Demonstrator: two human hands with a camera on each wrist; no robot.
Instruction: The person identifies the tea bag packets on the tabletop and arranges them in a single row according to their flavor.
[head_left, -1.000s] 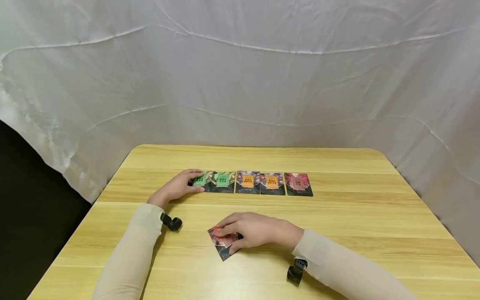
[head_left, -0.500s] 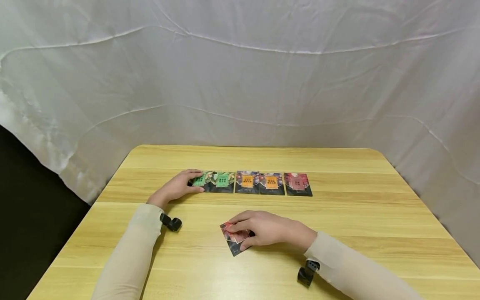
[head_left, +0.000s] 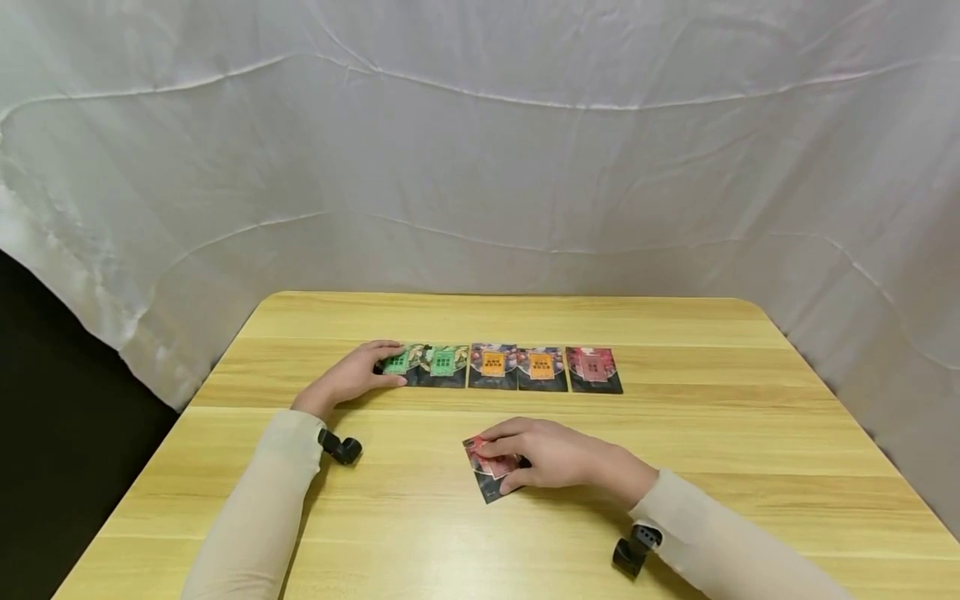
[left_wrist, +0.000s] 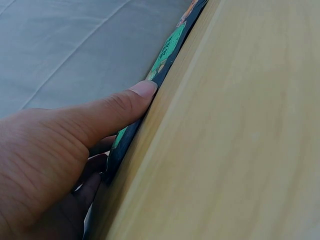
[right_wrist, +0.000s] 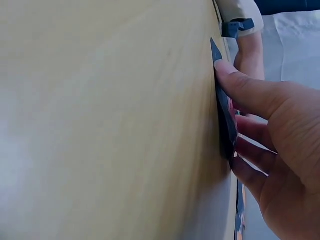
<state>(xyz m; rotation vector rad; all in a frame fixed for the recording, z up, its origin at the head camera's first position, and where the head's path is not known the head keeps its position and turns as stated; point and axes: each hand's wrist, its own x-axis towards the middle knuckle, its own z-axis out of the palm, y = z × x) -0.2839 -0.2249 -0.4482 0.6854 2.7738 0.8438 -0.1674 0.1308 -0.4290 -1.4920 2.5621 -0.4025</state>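
Note:
My left hand rests at the left end of a row of flat packets, thumb and fingers on the leftmost green-labelled packet, covering part of it. Beside it lies a second green-labelled packet. Two orange-labelled packets follow, and a red-labelled packet lies at the right end. Nearer the body, my right hand grips another red-labelled packet by its edges, thumb at the near side and fingers over the top. This packet sits tilted, close over the table, its right part hidden by the hand.
The wooden table has rounded far corners. Behind it hangs a pale grey cloth. A dark area lies past the left edge. Black wrist cameras stick out from both sleeves.
My right hand has moved to the right and slightly away from the body, carrying the red-labelled packet along. The left hand and the row have stayed put.

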